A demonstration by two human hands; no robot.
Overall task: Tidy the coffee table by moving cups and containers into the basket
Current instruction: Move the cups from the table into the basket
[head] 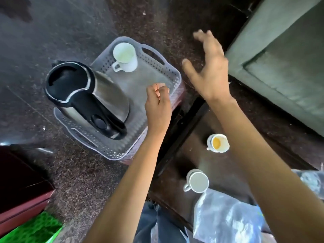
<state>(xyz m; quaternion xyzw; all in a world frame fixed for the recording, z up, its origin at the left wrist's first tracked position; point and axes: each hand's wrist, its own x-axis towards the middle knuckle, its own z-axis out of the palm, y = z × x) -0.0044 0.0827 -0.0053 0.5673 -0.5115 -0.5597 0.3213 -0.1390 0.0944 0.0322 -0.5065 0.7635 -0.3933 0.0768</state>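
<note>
A clear perforated plastic basket (168, 74) sits on a low stool over the dark floor. Inside it stand a steel kettle with a black lid and handle (84, 95) and an empty white mug (125, 57) at the far end. My left hand (157, 100) hovers over the basket's right side with fingers curled and nothing in it. Spread open in the air, my right hand (208, 71) is just right of the basket. On the dark coffee table (228, 163) stand a cup with orange liquid (218, 142) and a white mug (197, 180).
A crumpled clear plastic bag (226, 218) lies on the table's near end. A green-grey sofa (284, 64) fills the right side. A dark red cabinet (22, 190) and something green (35, 228) are at the lower left.
</note>
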